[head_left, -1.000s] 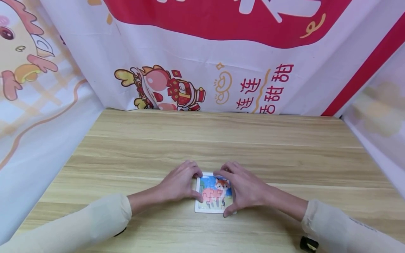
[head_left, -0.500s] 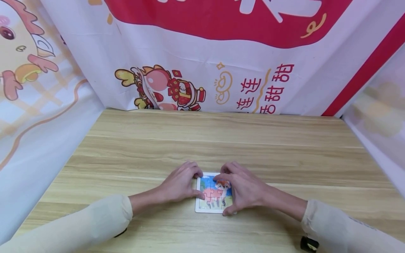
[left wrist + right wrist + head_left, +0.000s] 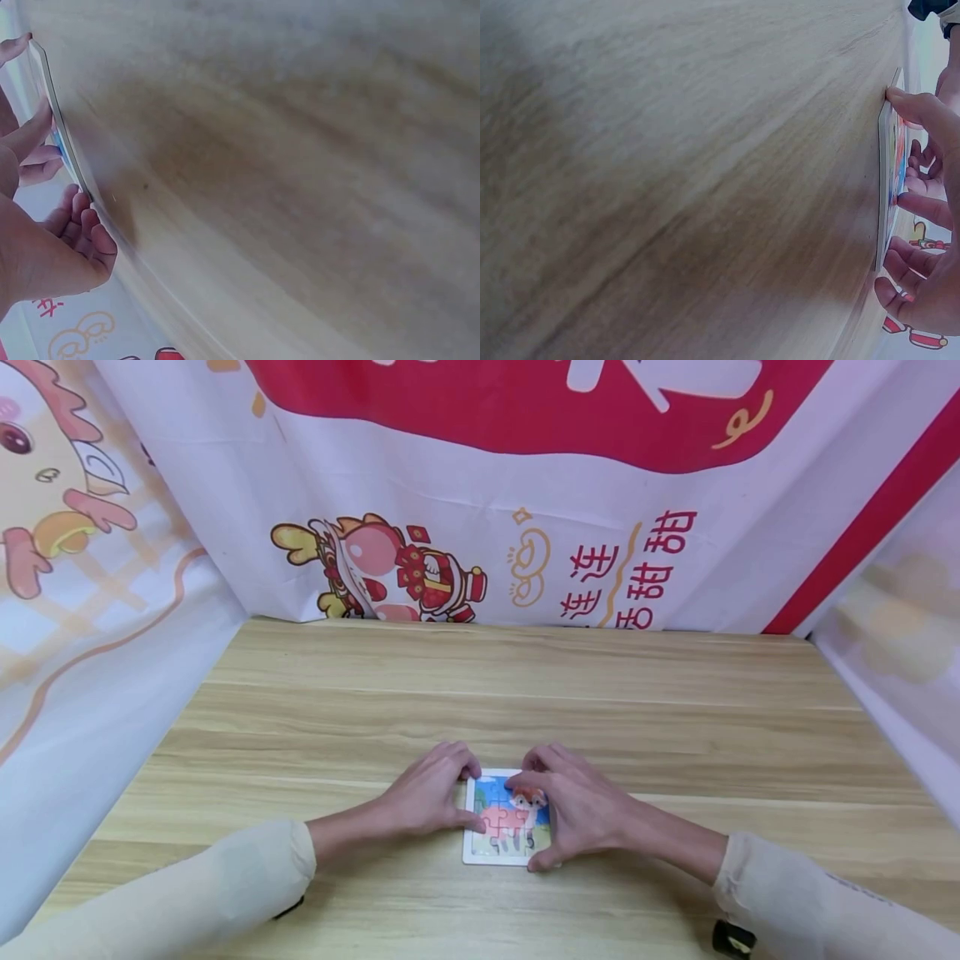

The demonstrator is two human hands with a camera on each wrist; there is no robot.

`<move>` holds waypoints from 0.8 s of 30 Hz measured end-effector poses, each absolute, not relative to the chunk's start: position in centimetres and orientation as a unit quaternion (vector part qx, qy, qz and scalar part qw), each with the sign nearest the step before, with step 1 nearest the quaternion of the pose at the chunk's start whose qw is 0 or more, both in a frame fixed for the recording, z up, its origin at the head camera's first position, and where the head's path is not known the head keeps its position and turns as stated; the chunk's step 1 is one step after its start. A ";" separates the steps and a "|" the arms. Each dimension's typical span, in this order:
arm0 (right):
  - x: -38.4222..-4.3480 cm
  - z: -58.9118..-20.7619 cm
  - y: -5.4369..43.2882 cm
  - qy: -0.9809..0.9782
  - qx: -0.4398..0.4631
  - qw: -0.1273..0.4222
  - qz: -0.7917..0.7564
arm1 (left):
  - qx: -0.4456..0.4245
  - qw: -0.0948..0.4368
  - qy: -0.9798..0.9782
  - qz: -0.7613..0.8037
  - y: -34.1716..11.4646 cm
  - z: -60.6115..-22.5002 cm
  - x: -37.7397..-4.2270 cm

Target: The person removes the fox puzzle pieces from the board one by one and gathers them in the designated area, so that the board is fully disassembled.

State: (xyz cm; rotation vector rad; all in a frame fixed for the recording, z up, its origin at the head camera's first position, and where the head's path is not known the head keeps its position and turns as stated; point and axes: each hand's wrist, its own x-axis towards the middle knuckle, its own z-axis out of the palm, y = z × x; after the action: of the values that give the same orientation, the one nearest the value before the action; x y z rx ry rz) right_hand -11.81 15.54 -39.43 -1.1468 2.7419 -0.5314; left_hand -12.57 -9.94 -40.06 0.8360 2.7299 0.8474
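A small square jigsaw puzzle [image 3: 506, 818] in a white frame lies flat on the wooden table, its picture showing an orange and white animal on blue and green. My left hand [image 3: 427, 793] holds its left side, thumb on the picture's edge and curled fingers at the far left corner. On the opposite side, my right hand [image 3: 588, 806] grips the frame with the thumb at the near right corner. Its index finger rests on the picture's upper part, while other fingers curl by the far edge. Both wrist views show the thin frame edge-on, with fingers [image 3: 907, 266] along it.
The wooden tabletop [image 3: 525, 693] stretches around the puzzle. A white and red printed cloth [image 3: 480, 477] hangs behind it, and more printed cloth [image 3: 127, 635] closes off the left side. A dark band [image 3: 732, 938] shows by the right sleeve.
My right index finger has slid slightly from the frame's far edge down onto the picture. The left thumb has shifted a little inward. The puzzle stays in place.
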 end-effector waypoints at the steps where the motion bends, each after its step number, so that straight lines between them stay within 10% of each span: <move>1: -11.8 -39.4 15.5 0.907 -0.378 0.062 -0.175 | 0.280 0.084 0.914 0.283 -9.9 -40.0 -12.6; 24: -11.6 -39.3 15.5 0.909 -0.381 0.057 -0.157 | 0.280 0.054 0.927 0.242 -10.0 -40.2 -12.6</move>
State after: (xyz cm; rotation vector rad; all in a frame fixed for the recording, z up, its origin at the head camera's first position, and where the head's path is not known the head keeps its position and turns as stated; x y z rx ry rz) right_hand -11.63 15.55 -39.27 -1.1556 2.7584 -0.4766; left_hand -12.56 -9.98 -40.17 0.8520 2.8171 0.7362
